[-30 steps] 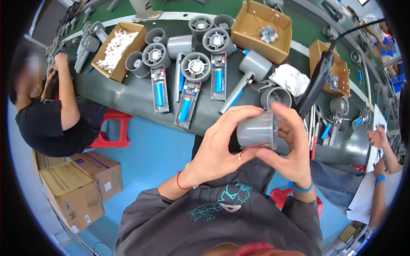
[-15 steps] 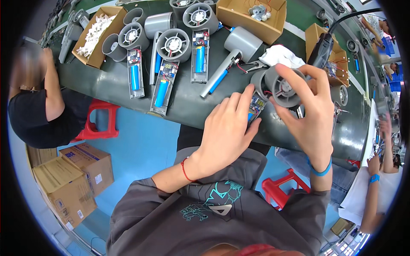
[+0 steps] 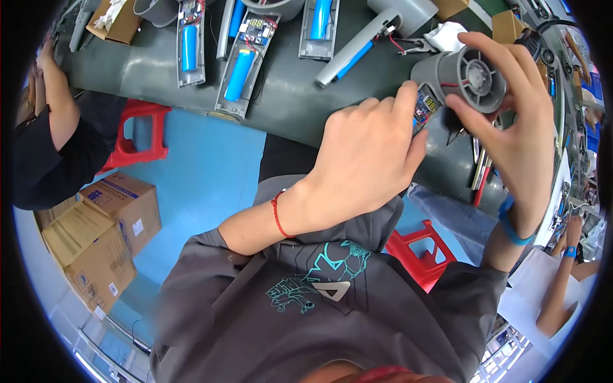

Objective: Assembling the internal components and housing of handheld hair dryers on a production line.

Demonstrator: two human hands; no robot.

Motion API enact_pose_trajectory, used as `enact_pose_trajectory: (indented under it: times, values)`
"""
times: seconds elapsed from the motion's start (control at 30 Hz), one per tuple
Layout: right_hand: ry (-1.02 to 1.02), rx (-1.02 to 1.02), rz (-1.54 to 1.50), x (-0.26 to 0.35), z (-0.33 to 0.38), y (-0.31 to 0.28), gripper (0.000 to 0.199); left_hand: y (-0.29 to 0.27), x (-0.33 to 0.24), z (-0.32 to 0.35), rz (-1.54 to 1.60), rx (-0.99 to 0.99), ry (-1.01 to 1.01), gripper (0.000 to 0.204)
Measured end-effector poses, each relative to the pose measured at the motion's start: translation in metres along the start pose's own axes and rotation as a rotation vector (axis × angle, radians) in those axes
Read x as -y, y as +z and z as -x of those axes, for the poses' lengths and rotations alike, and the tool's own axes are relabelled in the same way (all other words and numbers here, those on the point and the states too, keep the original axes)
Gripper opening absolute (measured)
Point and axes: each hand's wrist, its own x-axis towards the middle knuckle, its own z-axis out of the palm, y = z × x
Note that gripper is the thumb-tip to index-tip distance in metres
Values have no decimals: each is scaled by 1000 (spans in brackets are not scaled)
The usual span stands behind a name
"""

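My right hand (image 3: 511,118) grips a grey round fan housing (image 3: 469,76), its open fan face turned toward me, with red and black wires trailing from it. My left hand (image 3: 367,156) pinches a small circuit board with a lit display (image 3: 424,108) at the housing's left side. Both hands work just above the near edge of the dark green workbench (image 3: 287,96). A red string is around my left wrist and a blue band around my right.
On the bench lie grey half-shells with blue cylindrical cells (image 3: 239,73), a grey handle part (image 3: 357,51) and a white cloth (image 3: 450,35). Red stools (image 3: 137,134) stand on the blue floor, cardboard boxes (image 3: 105,223) at left. Another person's arm (image 3: 60,102) rests at the bench's left.
The view has tilted down and closer. The housing has turned from side-on to fan face toward me, and my left hand has shifted from its side to the small board.
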Motion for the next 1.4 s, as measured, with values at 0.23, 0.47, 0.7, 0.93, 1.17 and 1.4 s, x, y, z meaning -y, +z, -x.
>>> enact_pose_trajectory:
  times: [0.23,0.47,0.7,0.93,1.17,1.4]
  values:
    - [-51,94,52,-3,-3,-8,54,0,-2,-2,-30,31,-12,45]
    - [-78,130,-15,-9,-2,-9,57,1,-6,-2,-35,33,-21,45]
    - [-188,253,-107,-24,-11,-14,59,1,-9,0,-26,87,-32,46]
    - [-223,269,19,-21,-15,-20,55,1,-11,0,-58,77,-24,48]
    - [-327,335,-9,-26,-22,-21,57,3,-15,1,-46,106,-64,47]
    - [-185,346,22,-16,-11,-19,56,4,-14,7,-43,76,-45,47]
